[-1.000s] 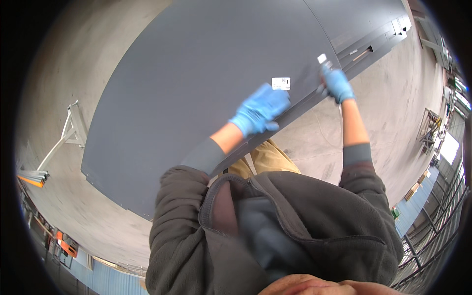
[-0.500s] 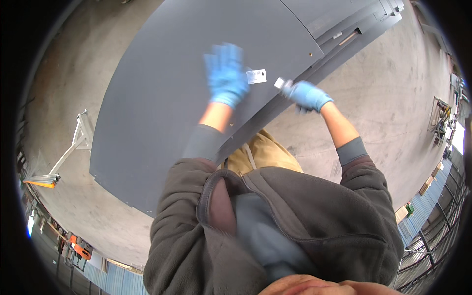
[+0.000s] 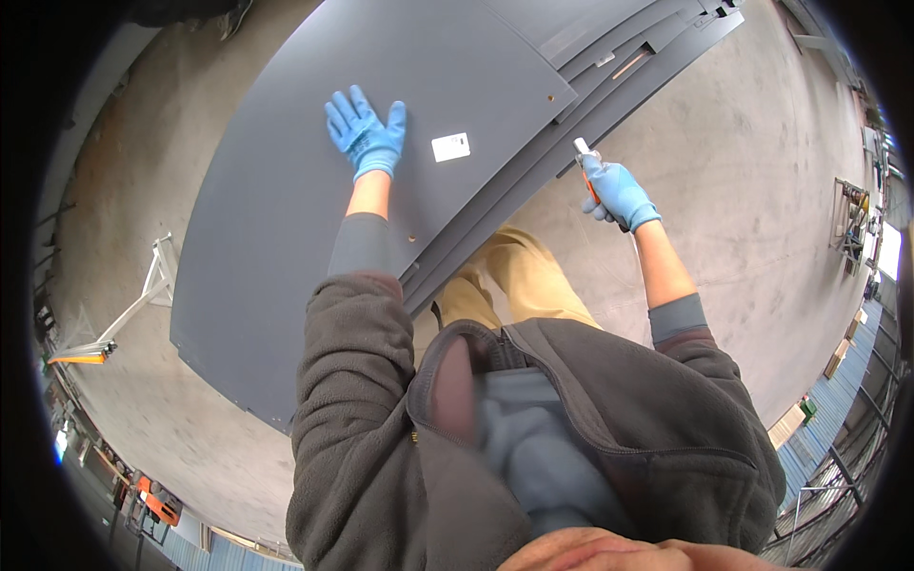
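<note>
"Report on the left hand [image 3: 367, 133], please."

"Blue glove, palm down over the large dark grey panel [image 3: 276, 200], fingers spread wide and thumb held out. Position: well in from the panel's near edge. Whether the palm presses or merely hovers, I cannot fairly tell from where I stand."

"And the right hand [image 3: 619, 193]?"

"Matching glove, fingers curled round a hand tool [image 3: 587, 158] with an orange side and a whitish tip. It is held out past the panel's near edge, above the concrete floor [image 3: 714, 190], tip uppermost."

"Findings on the panel's surface?"

"One white label [image 3: 450, 147], lying flat between the two hands, in from the near edge. A small brass-coloured spot [image 3: 550, 98] close to the right-hand corner; a second spot [image 3: 411, 239] by the near edge, beside the left sleeve [image 3: 357, 247]."

"Underneath?"

"Further grey sheets [image 3: 609, 105], stepped out beyond the near edge and the right-hand corner. One has a slot with a copper-coloured strip [image 3: 630, 66] in it."

"Surroundings?"

"A white metal stand [image 3: 157, 276] on the floor, off the panel's left end. The person stands at the near edge, in tan trousers [image 3: 533, 276]."
</note>
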`<state>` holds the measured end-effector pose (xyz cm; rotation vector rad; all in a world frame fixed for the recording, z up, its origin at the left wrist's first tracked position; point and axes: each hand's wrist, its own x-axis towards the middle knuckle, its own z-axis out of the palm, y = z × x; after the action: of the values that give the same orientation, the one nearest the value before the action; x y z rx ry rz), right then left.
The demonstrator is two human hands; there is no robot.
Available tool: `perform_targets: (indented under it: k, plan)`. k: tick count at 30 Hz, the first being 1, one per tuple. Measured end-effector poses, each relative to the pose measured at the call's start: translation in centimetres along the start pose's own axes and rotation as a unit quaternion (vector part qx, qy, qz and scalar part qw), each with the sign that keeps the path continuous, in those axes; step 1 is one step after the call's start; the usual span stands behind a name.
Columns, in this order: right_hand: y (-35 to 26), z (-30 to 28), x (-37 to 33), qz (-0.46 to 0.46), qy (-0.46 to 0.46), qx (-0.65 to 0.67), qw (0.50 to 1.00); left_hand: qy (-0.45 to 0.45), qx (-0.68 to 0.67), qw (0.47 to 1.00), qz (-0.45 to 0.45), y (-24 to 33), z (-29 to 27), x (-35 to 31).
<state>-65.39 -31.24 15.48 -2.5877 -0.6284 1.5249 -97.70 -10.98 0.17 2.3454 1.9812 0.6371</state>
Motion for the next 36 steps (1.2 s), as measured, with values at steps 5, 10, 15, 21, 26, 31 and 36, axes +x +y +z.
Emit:
perform_targets:
  k: [5, 10, 15, 21, 26, 31, 36]
  plan:
    - [0.0, -3.9, 2.5, 0.029, -0.029, -0.012, 0.999, -0.120, 0.009, 0.984, 0.134, 11.6, 2.5, -2.1]
    - [0.6, -6.6, 8.6, -0.054, -0.284, -0.173, 0.942, -0.151, -0.252, 0.933, 0.210, 19.0, 3.4, -3.6]
    - [0.1, -13.7, 18.1, 0.069, -0.062, -0.002, 0.996, -0.164, 0.046, 0.984, 0.053, 13.5, 4.3, -0.6]
    - [-2.4, -0.4, 11.0, 0.003, -0.432, -0.191, 0.881, -0.182, 0.066, 0.981, 0.034, 12.5, 4.5, -1.3]
    - [-4.3, 2.4, 8.6, -0.091, -0.467, -0.280, 0.834, -0.163, 0.009, 0.986, -0.030, 14.5, 4.4, -0.2]
    - [0.2, -10.8, 13.4, -0.041, -0.267, -0.139, 0.953, -0.214, -0.137, 0.964, 0.071, 24.9, 5.0, -0.8]
    - [-3.5, -18.5, 18.1, 0.030, -0.141, -0.087, 0.986, -0.320, -0.020, 0.941, 0.106, 29.9, 5.4, 0.7]
